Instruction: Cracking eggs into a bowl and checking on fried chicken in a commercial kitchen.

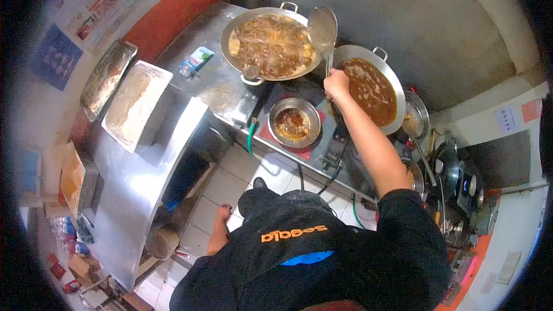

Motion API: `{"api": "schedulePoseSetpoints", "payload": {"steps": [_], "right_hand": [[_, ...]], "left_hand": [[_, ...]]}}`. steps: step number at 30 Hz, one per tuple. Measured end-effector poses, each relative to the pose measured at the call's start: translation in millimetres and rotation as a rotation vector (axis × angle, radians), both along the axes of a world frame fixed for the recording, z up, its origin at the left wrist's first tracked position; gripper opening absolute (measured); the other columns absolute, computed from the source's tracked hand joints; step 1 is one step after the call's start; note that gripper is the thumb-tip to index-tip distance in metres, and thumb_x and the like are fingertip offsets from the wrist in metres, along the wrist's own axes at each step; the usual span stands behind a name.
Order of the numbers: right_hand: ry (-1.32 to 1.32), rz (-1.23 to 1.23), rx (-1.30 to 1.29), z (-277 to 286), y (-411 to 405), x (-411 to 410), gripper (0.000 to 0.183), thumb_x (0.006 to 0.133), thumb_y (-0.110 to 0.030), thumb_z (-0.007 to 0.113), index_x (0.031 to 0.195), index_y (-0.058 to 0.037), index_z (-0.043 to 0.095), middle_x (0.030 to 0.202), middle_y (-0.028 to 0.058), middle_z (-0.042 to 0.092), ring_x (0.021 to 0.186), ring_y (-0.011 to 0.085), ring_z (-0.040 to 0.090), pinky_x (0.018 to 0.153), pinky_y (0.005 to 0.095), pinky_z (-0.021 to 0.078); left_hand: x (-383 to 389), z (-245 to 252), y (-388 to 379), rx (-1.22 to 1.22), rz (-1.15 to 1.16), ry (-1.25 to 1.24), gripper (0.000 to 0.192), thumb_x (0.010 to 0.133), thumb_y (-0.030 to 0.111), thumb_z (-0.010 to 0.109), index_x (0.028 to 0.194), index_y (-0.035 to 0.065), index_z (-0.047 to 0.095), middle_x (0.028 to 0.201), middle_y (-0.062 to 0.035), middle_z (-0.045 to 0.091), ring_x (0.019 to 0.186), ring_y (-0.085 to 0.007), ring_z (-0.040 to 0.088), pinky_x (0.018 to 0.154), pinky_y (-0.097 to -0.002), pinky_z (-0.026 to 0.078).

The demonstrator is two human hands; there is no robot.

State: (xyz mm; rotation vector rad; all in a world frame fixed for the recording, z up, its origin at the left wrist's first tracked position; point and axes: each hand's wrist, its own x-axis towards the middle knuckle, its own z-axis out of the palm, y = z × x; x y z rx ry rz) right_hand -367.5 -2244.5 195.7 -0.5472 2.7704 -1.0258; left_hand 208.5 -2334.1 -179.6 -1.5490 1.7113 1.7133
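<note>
My right hand (336,85) grips the handle of a metal skimmer (322,27), whose round head is raised over the right rim of a large wok (231,58). Brown oil (273,45) bubbles in that wok around frying food. Below my right forearm is a second large wok (397,90) with brown oil and pale foam. A small metal bowl (272,125) with dark liquid and bits stands on the near side, between the two woks. My left hand (224,211) hangs low over the tiled floor, beside my body, touching nothing visible; its fingers look curled.
A steel counter (125,207) at left bears a white tray of flour-like powder (129,110), beside a long metal tray (108,80). A blue-and-white packet (198,58) lies left of the first wok. Green hoses (251,138) hang at the stove's front edge. More pans (448,162) crowd the right.
</note>
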Motion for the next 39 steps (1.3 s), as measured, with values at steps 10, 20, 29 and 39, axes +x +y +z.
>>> {"api": "schedulePoseSetpoints", "payload": {"steps": [10, 20, 29, 39], "right_hand": [[-0.635, -0.066, -0.049, -9, -78, -8, 0.009, 0.078, 0.001, 0.044, 0.075, 0.0042, 0.052, 0.055, 0.0136, 0.052, 0.04, 0.0197, 0.05, 0.034, 0.0304, 0.0394], [-1.028, -0.243, -0.559, 12, -39, -18, 0.013, 0.079, 0.004, 0.036, 0.067, -0.0009, 0.038, 0.052, 0.005, 0.039, 0.036, 0.0103, 0.036, 0.03, 0.023, 0.0277], [-0.631, -0.239, -0.364, 24, -28, -24, 0.015, 0.086, -0.008, 0.037, 0.074, -0.0057, 0.045, 0.051, 0.0047, 0.043, 0.034, 0.0116, 0.037, 0.028, 0.025, 0.0269], [-0.034, 0.032, 0.129, 29, -50, -61, 0.02, 0.078, -0.004, 0.044, 0.089, -0.0007, 0.06, 0.059, 0.0146, 0.055, 0.039, 0.0231, 0.051, 0.031, 0.0361, 0.0345]], "left_hand": [[65, -25, 28, -0.005, 0.007, -0.052, 0.023, 0.082, 0.021, 0.048, 0.088, 0.0015, 0.059, 0.075, -0.0089, 0.059, 0.058, -0.0221, 0.057, 0.049, -0.0358, 0.045], [63, -51, -9, -0.14, -0.186, 0.049, 0.024, 0.082, 0.022, 0.045, 0.086, 0.0027, 0.059, 0.079, -0.0099, 0.059, 0.06, -0.0227, 0.057, 0.052, -0.0359, 0.046], [-13, 12, -53, -0.015, 0.256, 0.005, 0.025, 0.084, 0.023, 0.05, 0.084, 0.0006, 0.059, 0.072, -0.0084, 0.059, 0.057, -0.0173, 0.054, 0.052, -0.0301, 0.046], [7, 9, -29, 0.06, 0.212, -0.154, 0.02, 0.081, 0.018, 0.049, 0.086, 0.0005, 0.059, 0.073, -0.01, 0.06, 0.057, -0.0176, 0.055, 0.051, -0.0308, 0.045]]}}
